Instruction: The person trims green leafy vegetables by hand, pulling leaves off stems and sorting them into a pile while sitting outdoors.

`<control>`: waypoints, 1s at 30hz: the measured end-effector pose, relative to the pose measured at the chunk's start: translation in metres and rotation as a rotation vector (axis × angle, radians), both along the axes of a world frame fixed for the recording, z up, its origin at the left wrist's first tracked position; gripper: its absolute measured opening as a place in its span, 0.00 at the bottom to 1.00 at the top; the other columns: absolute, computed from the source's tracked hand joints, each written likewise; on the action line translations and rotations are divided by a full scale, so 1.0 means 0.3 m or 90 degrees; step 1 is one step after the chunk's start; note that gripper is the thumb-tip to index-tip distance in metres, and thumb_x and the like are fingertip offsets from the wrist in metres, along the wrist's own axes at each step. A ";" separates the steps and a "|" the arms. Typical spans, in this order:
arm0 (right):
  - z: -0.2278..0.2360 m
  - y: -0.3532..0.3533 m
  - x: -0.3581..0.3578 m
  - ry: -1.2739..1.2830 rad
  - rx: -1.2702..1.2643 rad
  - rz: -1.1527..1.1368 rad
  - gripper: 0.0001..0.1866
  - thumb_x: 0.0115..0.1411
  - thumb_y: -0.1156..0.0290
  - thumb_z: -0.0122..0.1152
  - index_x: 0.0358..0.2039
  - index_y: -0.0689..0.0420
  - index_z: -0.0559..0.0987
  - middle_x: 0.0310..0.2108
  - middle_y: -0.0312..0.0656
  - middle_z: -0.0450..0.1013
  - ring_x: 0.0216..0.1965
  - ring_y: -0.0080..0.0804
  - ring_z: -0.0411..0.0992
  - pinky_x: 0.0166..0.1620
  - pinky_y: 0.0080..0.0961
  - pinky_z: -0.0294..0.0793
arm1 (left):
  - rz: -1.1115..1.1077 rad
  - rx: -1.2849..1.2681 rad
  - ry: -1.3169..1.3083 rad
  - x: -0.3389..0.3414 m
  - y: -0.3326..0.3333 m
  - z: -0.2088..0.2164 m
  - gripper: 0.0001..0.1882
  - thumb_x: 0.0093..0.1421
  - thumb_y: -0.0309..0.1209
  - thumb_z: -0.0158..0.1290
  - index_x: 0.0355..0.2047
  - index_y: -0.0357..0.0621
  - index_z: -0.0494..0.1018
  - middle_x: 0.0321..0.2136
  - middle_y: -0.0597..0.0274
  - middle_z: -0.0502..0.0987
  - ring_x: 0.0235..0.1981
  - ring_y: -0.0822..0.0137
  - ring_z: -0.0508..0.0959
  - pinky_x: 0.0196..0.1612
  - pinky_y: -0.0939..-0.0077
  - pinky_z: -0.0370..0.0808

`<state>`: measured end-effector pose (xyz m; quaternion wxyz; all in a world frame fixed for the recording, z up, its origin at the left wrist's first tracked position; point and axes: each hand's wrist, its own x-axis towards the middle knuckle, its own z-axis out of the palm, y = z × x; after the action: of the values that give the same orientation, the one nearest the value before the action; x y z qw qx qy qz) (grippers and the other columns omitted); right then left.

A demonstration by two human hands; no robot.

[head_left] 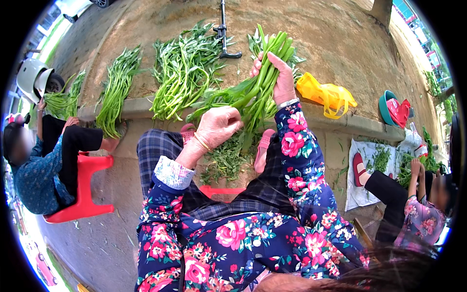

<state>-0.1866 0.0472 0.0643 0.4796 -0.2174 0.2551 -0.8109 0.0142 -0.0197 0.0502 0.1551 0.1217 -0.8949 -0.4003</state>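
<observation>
My right hand [282,80] is wrapped round a bunch of water spinach [265,80], its thick pale green stems pointing up and away and its leaves hanging toward me. Beside the leafy end, my left hand [219,127] has its fingers pinched together. Whatever is between those fingertips is hidden. Below, between my pink shoes, lies a heap of loose leaves [226,158]. On the kerb in front rests a large pile of water spinach [182,73], with a smaller bunch [118,87] to its left.
A black walking stick [222,31] lies beyond the pile. To the right are a yellow bag [326,93] and a teal basin [386,108]. One person sits on a red stool [87,187] at left; another person [423,214] at right handles greens by a white sheet [357,192].
</observation>
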 end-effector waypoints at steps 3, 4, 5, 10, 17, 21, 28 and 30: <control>0.002 0.001 0.002 0.015 -0.004 0.021 0.13 0.57 0.63 0.50 0.33 0.61 0.69 0.24 0.42 0.67 0.27 0.33 0.67 0.35 0.29 0.68 | 0.125 0.084 0.164 -0.011 -0.007 0.047 0.04 0.47 0.23 0.56 0.25 0.38 0.73 0.19 0.61 0.70 0.20 0.71 0.71 0.25 0.79 0.69; 0.001 0.000 0.004 0.011 -0.006 0.032 0.13 0.57 0.63 0.50 0.34 0.61 0.69 0.24 0.42 0.67 0.27 0.33 0.67 0.35 0.29 0.68 | 0.185 0.065 0.200 -0.022 -0.014 0.046 0.05 0.48 0.22 0.55 0.28 0.39 0.73 0.21 0.63 0.71 0.19 0.71 0.70 0.24 0.79 0.68; -0.002 -0.001 0.008 0.001 0.002 0.036 0.13 0.58 0.63 0.49 0.34 0.61 0.69 0.24 0.42 0.67 0.27 0.33 0.67 0.35 0.29 0.68 | 0.198 0.056 0.190 -0.030 -0.021 0.048 0.08 0.48 0.23 0.55 0.30 0.40 0.73 0.24 0.62 0.71 0.19 0.72 0.70 0.24 0.79 0.68; 0.003 -0.007 0.025 -0.003 0.029 0.003 0.11 0.57 0.65 0.51 0.30 0.61 0.70 0.23 0.42 0.69 0.24 0.31 0.70 0.30 0.26 0.71 | 0.147 0.004 0.208 -0.078 -0.038 0.030 0.14 0.50 0.23 0.53 0.39 0.40 0.71 0.31 0.57 0.72 0.25 0.63 0.74 0.30 0.74 0.70; -0.031 0.029 0.023 -0.028 0.039 -0.007 0.11 0.57 0.66 0.51 0.30 0.62 0.70 0.23 0.42 0.69 0.24 0.31 0.70 0.31 0.27 0.72 | 0.118 -0.068 0.144 -0.067 -0.017 0.003 0.09 0.51 0.23 0.50 0.35 0.39 0.72 0.28 0.52 0.72 0.30 0.53 0.74 0.33 0.68 0.70; -0.019 0.041 0.025 0.005 0.068 -0.027 0.11 0.57 0.66 0.51 0.31 0.62 0.70 0.23 0.42 0.69 0.24 0.31 0.69 0.31 0.27 0.72 | 0.072 -0.140 0.103 -0.069 -0.026 -0.009 0.12 0.50 0.21 0.46 0.37 0.39 0.71 0.28 0.50 0.70 0.31 0.51 0.72 0.35 0.65 0.70; -0.011 0.049 0.026 0.006 0.085 -0.027 0.10 0.57 0.66 0.51 0.31 0.61 0.69 0.24 0.42 0.68 0.25 0.31 0.68 0.33 0.28 0.70 | 0.078 -0.103 0.116 -0.081 -0.025 -0.021 0.10 0.48 0.19 0.47 0.31 0.37 0.73 0.26 0.53 0.73 0.30 0.54 0.74 0.35 0.69 0.71; -0.007 0.057 0.025 0.004 0.103 -0.029 0.10 0.57 0.66 0.51 0.31 0.61 0.69 0.24 0.41 0.68 0.25 0.31 0.68 0.32 0.28 0.70 | 0.100 0.009 0.127 -0.086 -0.025 -0.038 0.10 0.47 0.18 0.47 0.30 0.37 0.74 0.25 0.53 0.72 0.28 0.55 0.74 0.33 0.72 0.71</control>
<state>-0.1792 0.0643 0.0621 0.4765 -0.1749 0.3259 -0.7976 -0.0117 -0.0271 0.0387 0.2733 0.1523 -0.8600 -0.4031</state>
